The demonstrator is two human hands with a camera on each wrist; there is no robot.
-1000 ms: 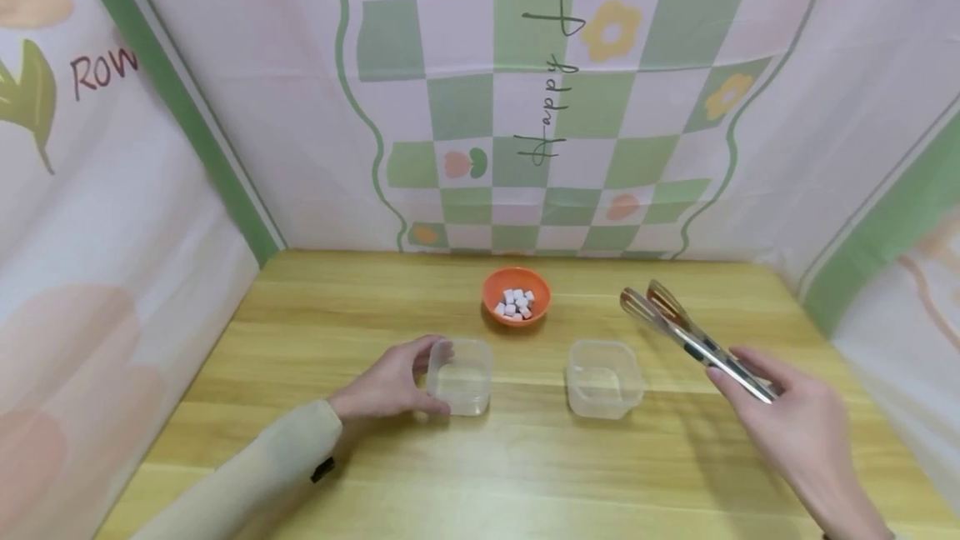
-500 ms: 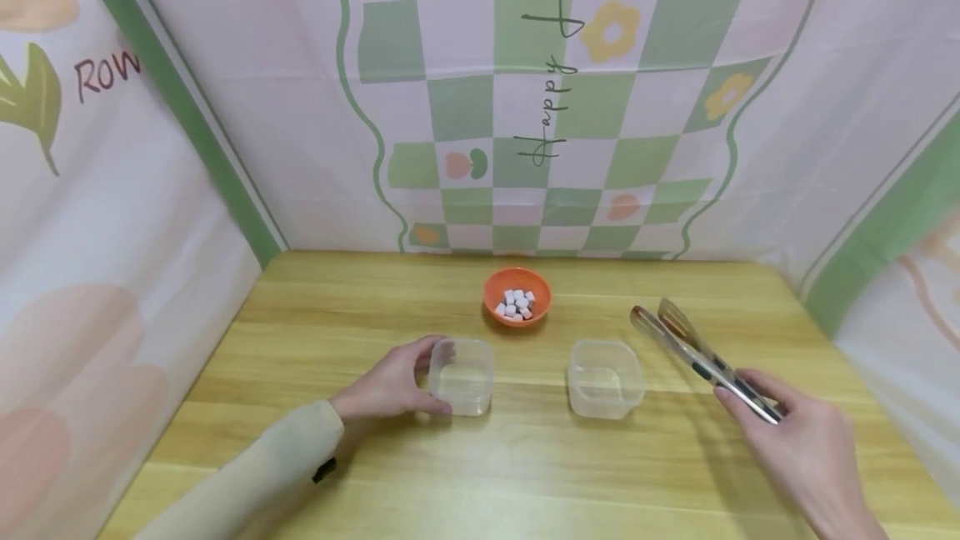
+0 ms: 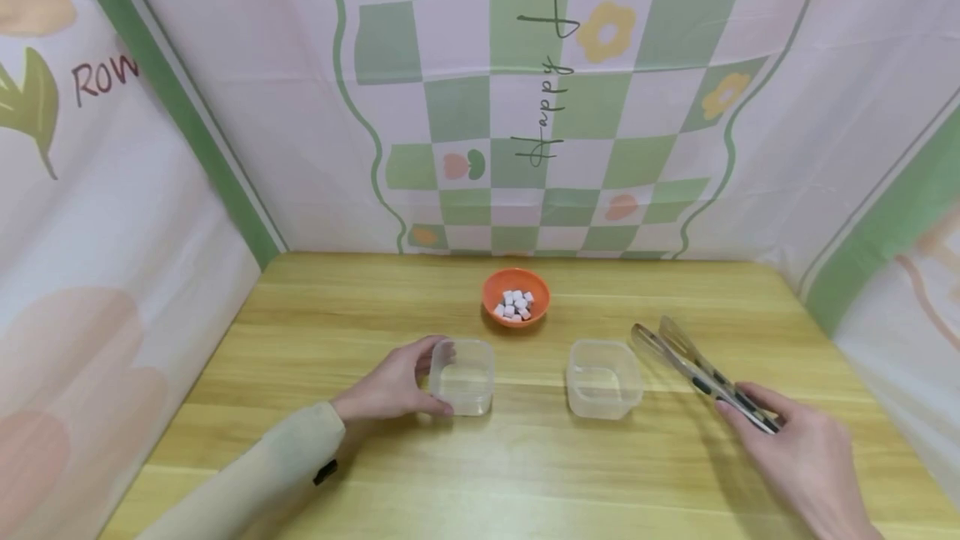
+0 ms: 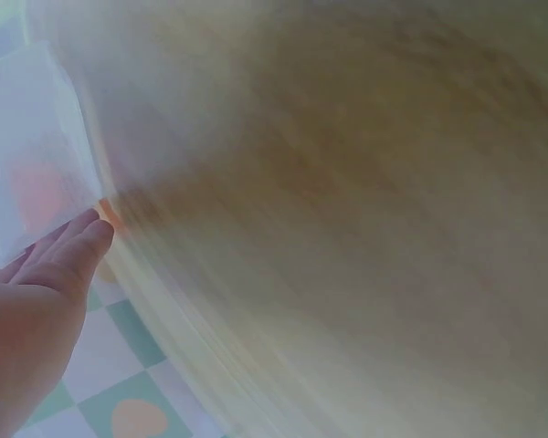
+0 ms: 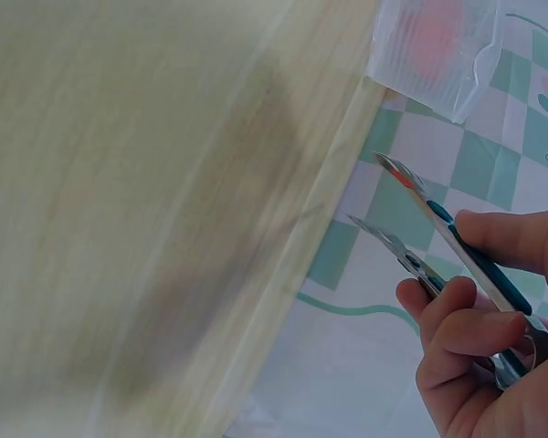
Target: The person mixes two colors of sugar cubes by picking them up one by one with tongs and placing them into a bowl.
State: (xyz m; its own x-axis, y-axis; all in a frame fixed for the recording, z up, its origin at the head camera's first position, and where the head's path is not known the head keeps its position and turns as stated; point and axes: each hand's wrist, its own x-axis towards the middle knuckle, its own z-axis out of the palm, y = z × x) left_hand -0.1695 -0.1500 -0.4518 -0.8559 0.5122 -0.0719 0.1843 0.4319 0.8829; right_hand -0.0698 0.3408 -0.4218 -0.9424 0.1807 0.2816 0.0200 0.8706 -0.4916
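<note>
My left hand (image 3: 393,384) grips the left side of a clear plastic container (image 3: 472,377) standing on the table, fingers behind it and thumb at the near corner. In the left wrist view, the fingers (image 4: 73,251) lie along the container's wall (image 4: 46,146). At the right, my right hand (image 3: 802,448) holds metal tongs (image 3: 701,377) by the handle, their two slotted ends spread apart above the table. The right wrist view shows thumb and curled fingers on the two arms of the tongs (image 5: 461,242). Nothing sits between the tong ends.
A second clear container (image 3: 603,394) stands between the first one and the tongs. Behind them is an orange bowl (image 3: 491,294) with several small white cubes (image 3: 517,300). The wooden table (image 3: 540,482) meets a patterned cloth wall (image 3: 525,215) at its back edge.
The right hand and tongs have moved down and slightly right, toward the near side. The left hand has kept its hold on the container, which stays in place.
</note>
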